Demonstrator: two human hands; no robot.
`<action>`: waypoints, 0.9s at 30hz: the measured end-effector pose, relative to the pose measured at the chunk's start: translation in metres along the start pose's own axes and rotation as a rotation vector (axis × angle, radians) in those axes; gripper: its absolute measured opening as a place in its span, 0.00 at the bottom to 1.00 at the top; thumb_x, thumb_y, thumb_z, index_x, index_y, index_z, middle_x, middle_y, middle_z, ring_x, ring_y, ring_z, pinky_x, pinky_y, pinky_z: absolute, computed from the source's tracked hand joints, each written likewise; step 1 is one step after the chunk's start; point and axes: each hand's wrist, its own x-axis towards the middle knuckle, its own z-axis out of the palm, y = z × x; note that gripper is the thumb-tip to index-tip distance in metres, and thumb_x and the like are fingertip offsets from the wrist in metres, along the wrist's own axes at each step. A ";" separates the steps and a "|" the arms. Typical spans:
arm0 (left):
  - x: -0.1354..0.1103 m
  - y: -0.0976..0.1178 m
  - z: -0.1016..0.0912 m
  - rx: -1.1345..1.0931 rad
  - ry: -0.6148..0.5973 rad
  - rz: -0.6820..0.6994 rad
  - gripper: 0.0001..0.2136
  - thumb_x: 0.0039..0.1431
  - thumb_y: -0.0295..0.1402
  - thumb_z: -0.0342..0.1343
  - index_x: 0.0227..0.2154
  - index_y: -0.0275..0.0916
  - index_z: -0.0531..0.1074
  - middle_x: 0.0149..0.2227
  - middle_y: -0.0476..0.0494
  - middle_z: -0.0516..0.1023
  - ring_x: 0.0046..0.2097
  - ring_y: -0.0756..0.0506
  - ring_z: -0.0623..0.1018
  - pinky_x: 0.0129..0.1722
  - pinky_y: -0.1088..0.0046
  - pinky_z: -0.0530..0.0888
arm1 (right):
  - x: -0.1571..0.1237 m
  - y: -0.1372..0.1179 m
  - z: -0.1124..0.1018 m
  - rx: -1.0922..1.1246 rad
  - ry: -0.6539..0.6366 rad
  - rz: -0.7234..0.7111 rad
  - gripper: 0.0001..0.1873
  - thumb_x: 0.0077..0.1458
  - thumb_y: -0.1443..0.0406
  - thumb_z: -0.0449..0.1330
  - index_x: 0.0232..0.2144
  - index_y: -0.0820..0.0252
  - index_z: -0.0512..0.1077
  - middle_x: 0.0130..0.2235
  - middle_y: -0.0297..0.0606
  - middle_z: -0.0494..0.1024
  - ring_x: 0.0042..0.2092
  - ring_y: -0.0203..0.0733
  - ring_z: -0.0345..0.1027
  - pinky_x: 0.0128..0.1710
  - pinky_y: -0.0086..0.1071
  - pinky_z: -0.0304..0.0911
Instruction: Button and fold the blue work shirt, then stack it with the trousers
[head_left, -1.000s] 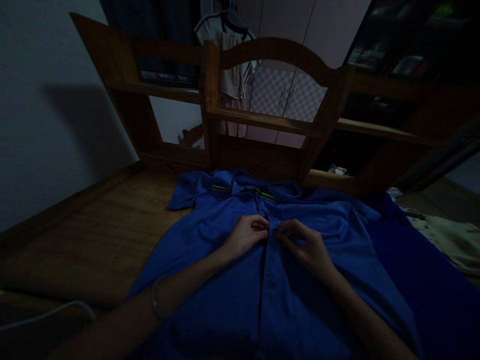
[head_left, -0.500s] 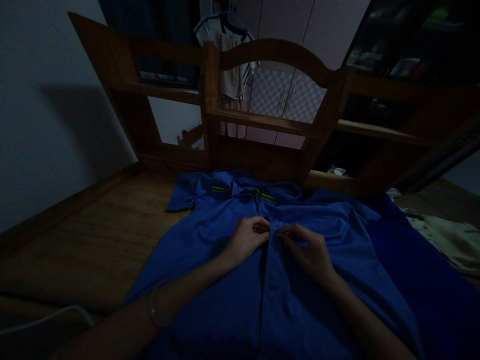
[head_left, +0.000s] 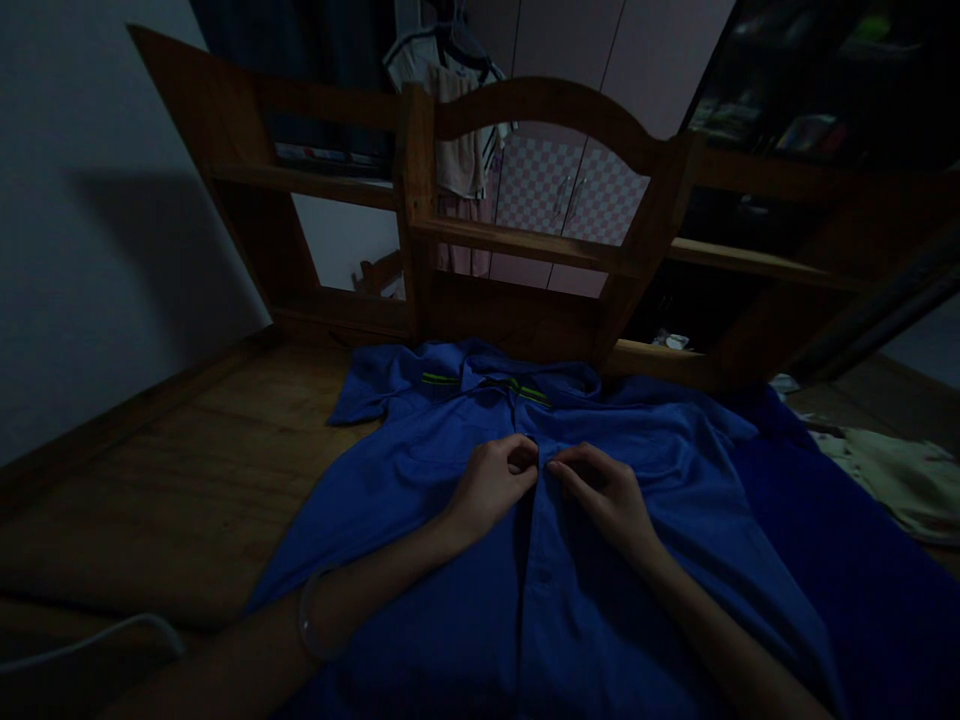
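A blue short-sleeved shirt (head_left: 420, 480) with yellow-green stripes near the collar lies spread out, its front facing up and its collar at the far end. At the upper part of the front placket (head_left: 541, 540), my left hand (head_left: 491, 485) pinches the fabric edge from the left side. My right hand (head_left: 607, 495) pinches the placket from the right, thumb and forefinger together, almost touching the left fingertips. What lies between the fingertips is too small and dark to make out. Lower on the placket a button (head_left: 543, 576) shows. A clear bangle (head_left: 309, 620) circles my left wrist.
Wooden boards (head_left: 187, 460) lie under the shirt, with a wooden shelved headboard (head_left: 517, 310) behind its collar. Darker blue cloth (head_left: 802, 480) and a pale cloth (head_left: 892, 480) lie at the right. A white cable (head_left: 127, 622) runs at the lower left.
My right hand has shifted slightly left, its fingertips closer to the left ones. My left hand stays at the placket edge. The shirt lies nearly the same.
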 end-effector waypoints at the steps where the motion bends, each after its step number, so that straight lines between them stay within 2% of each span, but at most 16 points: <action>1: 0.000 -0.001 0.000 -0.004 0.000 -0.001 0.08 0.50 0.23 0.53 0.32 0.37 0.73 0.32 0.47 0.78 0.35 0.48 0.78 0.35 0.77 0.73 | 0.000 0.000 0.000 -0.027 0.001 -0.030 0.07 0.57 0.61 0.57 0.35 0.58 0.72 0.33 0.35 0.73 0.33 0.37 0.68 0.33 0.29 0.63; 6: 0.001 -0.001 0.000 -0.013 -0.005 -0.022 0.09 0.49 0.23 0.52 0.33 0.37 0.73 0.33 0.46 0.78 0.36 0.47 0.78 0.36 0.76 0.73 | -0.002 -0.002 0.000 -0.156 0.042 -0.166 0.05 0.57 0.64 0.57 0.35 0.56 0.72 0.36 0.36 0.73 0.37 0.38 0.68 0.38 0.30 0.64; 11: 0.001 0.001 0.000 -0.024 0.001 -0.033 0.09 0.50 0.24 0.53 0.33 0.37 0.74 0.33 0.45 0.78 0.35 0.47 0.78 0.35 0.76 0.73 | -0.004 -0.001 0.000 -0.220 0.092 -0.171 0.06 0.57 0.66 0.57 0.35 0.54 0.74 0.35 0.34 0.74 0.35 0.36 0.69 0.37 0.29 0.65; 16: 0.000 0.000 0.001 0.000 0.017 -0.022 0.10 0.51 0.23 0.52 0.34 0.39 0.74 0.33 0.47 0.78 0.35 0.48 0.78 0.35 0.76 0.74 | -0.003 0.000 -0.003 -0.147 0.058 -0.105 0.05 0.56 0.64 0.58 0.36 0.55 0.73 0.36 0.35 0.74 0.36 0.37 0.69 0.37 0.29 0.65; 21: -0.002 0.000 0.002 0.000 0.009 -0.011 0.09 0.52 0.24 0.52 0.34 0.39 0.75 0.33 0.47 0.78 0.36 0.48 0.78 0.37 0.76 0.73 | 0.001 0.011 -0.004 0.057 -0.031 0.074 0.08 0.55 0.60 0.60 0.36 0.57 0.71 0.32 0.34 0.75 0.32 0.37 0.69 0.31 0.28 0.64; 27: 0.003 -0.008 0.001 -0.138 -0.023 -0.116 0.07 0.49 0.26 0.54 0.31 0.35 0.74 0.31 0.45 0.77 0.34 0.47 0.77 0.35 0.75 0.71 | 0.006 0.022 -0.001 0.158 -0.089 0.151 0.12 0.51 0.57 0.62 0.33 0.61 0.72 0.27 0.34 0.74 0.27 0.35 0.68 0.27 0.27 0.63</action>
